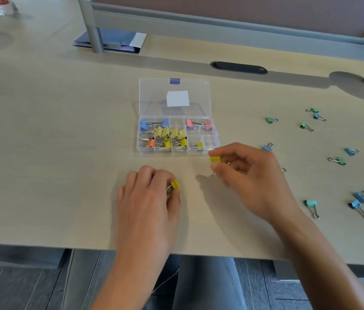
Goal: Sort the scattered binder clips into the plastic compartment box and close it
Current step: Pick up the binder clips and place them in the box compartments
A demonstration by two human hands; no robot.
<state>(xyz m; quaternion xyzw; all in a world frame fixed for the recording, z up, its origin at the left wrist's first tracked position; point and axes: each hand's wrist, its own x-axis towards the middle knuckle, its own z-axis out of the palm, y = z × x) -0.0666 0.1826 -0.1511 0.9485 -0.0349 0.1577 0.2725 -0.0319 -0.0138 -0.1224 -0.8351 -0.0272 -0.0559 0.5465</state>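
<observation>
1. My right hand (250,173) sits right of frame centre, fingers curled, thumb and forefinger pinching a small yellow clip (215,159). The clip is at the hand's upper-left tip, just beside the lower-right corner of the compartment box (215,133).
2. My left hand (149,195) is below centre, knuckles up, fingers curled around a second yellow clip (175,184). Its yellow body pokes out on the right side of the fingers; the wire handles run back under the hand.
3. The box stands at frame centre with its clear lid (174,97) folded open toward the top. Blue, pink, orange and yellow clips already lie in its cells. One small yellow clip (199,145) lies in a bottom-row cell, second from the right.
4. Key relation: that cell lies up and left of the right-hand clip, close by. The right hand is clearly nearer; the left must travel up and right to reach it.
5. Judgement: right hand drops first, left follows into the same cell.
6. Blue and green clips (337,159) lie loose at the right of the frame, well apart from the box, so sorting is roughly half done and the lid is not yet shut.
</observation>
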